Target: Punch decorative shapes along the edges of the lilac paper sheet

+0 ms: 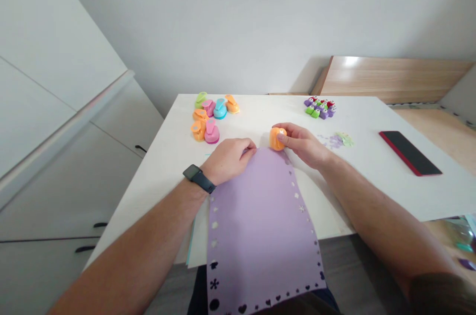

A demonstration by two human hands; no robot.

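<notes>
A purple sheet of paper point(260, 216) extends from the table over its front edge, with cut-out shapes such as hearts and flowers along its sides and bottom. My left hand point(232, 158) pinches the far left corner of this sheet; a dark watch is on that wrist. In my right hand point(303, 144) is an orange craft punch point(277, 139), gripped between thumb and fingers at the sheet's far right corner. Whether the paper edge sits inside the punch's slot is hidden.
Several colourful craft punches point(211, 129) stand at the back left of the white table point(275, 111). Small purple and green punches point(320, 107) cluster at the back right. Paper cut-outs point(336, 141) lie beyond my right hand. A black and red flat object point(409, 153) rests farther right.
</notes>
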